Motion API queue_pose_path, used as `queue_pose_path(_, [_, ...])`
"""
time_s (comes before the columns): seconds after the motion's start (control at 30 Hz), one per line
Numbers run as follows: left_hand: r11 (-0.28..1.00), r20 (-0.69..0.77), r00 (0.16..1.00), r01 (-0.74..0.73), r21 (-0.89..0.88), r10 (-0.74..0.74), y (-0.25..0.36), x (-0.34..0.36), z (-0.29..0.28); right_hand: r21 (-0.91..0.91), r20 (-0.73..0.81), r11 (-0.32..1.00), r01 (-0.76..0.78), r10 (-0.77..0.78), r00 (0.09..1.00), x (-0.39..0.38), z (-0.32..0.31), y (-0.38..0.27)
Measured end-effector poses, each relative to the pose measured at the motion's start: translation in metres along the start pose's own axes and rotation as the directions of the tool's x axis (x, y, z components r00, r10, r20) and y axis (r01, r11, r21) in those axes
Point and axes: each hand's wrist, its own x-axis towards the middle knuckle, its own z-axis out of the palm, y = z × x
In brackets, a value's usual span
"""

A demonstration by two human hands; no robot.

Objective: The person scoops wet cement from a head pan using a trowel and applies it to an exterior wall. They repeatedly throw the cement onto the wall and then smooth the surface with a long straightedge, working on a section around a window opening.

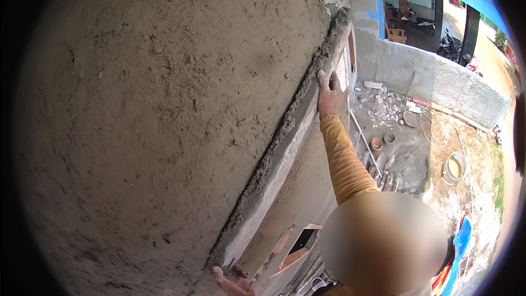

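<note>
A long, pale straight board (296, 141) runs diagonally along the edge of a rough wall face (164, 87) coated in wet mortar. Between the two lies a raised, lumpy strip of grey mortar (260, 178). Near the board's upper end, my right hand (332, 98) grips it, thumb on the wall side and fingers round the outer side. My left hand (233, 284) holds the lower end, at the bottom of the picture; its wrist is cut off. The brown-sleeved right arm reaches up from a blurred patch that hides part of it.
Under the board a small framed opening (302, 248) shows in the lower wall. Down on the ground are rubble (381, 101), small buckets (377, 144), a wet mortar heap (408, 167), a large round tub (454, 168) and a leaning pole (366, 141). A low wall (422, 71) stands behind.
</note>
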Motion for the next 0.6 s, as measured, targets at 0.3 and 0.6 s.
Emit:
queue_pose_path(0.3, [1.000, -0.387, 0.922, -0.028, -0.006, 0.023, 0.059, -0.023, -0.057, 0.069, 0.051, 0.997, 0.044, -0.048, 0.998, -0.098, 0.019, -0.084])
queue_pose_path(0.6, [0.841, -0.259, 0.920, 0.121, -0.527, -0.294, 0.061, -0.008, -0.033, 0.210, 0.371, 0.947, -0.241, 0.151, 0.916, -0.057, 0.012, -0.071])
